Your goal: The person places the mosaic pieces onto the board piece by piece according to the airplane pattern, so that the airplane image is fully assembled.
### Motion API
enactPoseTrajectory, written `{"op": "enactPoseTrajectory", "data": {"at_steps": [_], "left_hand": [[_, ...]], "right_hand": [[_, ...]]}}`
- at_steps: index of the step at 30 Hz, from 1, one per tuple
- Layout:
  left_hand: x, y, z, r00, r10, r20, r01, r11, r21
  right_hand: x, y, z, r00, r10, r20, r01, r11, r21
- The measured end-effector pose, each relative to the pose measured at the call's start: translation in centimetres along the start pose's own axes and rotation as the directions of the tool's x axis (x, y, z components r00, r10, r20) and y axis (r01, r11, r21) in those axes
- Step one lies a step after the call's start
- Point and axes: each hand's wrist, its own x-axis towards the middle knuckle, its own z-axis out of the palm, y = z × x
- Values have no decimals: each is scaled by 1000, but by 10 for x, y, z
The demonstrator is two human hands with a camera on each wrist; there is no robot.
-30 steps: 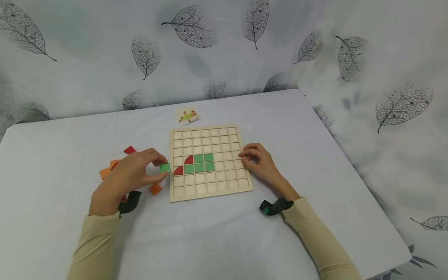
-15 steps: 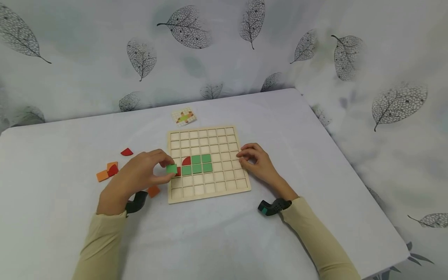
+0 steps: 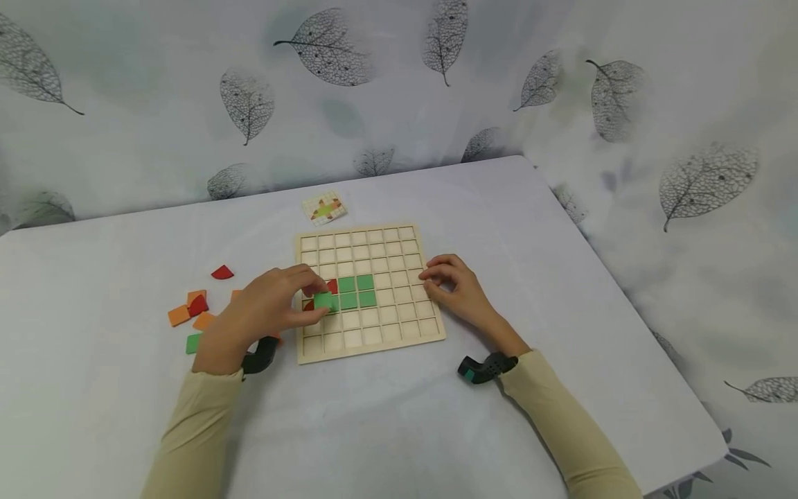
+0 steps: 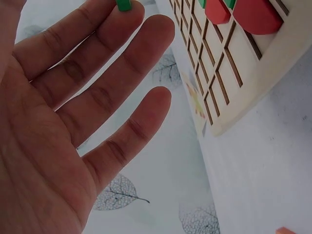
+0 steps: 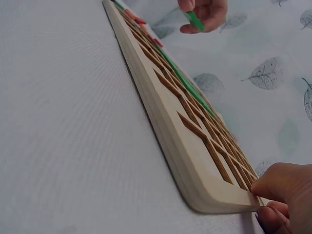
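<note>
My left hand [image 3: 268,305] pinches a green square tile [image 3: 323,301] between thumb and fingertips, above the left part of a wooden grid board [image 3: 399,333]. In the right wrist view the held tile [image 5: 195,20] stands clear above the board. Under and beside it, red quarter-round tiles [image 4: 258,19] sit in cells at the board's left side, partly covered by the hand. Several green squares [image 3: 348,301] fill cells to their right. At the board's right edge, my right hand [image 3: 458,287] grips the rim, with thumb on top and fingers below [image 5: 287,195].
Loose orange tiles [image 3: 179,316], red quarter-rounds [image 3: 222,272] and a green square [image 3: 192,344] lie left of the board, some behind the left hand. A small pattern card [image 3: 324,208] lies beyond the board's far edge. The white table [image 3: 499,430] ends at a leaf-print cloth backdrop.
My left hand has carried the green tile rightward, from beside the board's left edge to over its cells. Loose tiles behind the wrist have come into view. The right hand keeps its place.
</note>
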Motion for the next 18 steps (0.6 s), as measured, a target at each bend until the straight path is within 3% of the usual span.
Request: {"op": "enactPoseTrajectory", "data": {"at_steps": [12, 18], "left_hand": [[15, 1, 5, 998, 70, -2, -70, 997, -33], [20, 3, 6, 998, 67, 9, -67, 997, -39]], "right_hand": [[0, 0, -1, 1000, 22, 4, -22, 1000, 0], [0, -1, -1, 1000, 15, 3, -15, 1000, 5]]}}
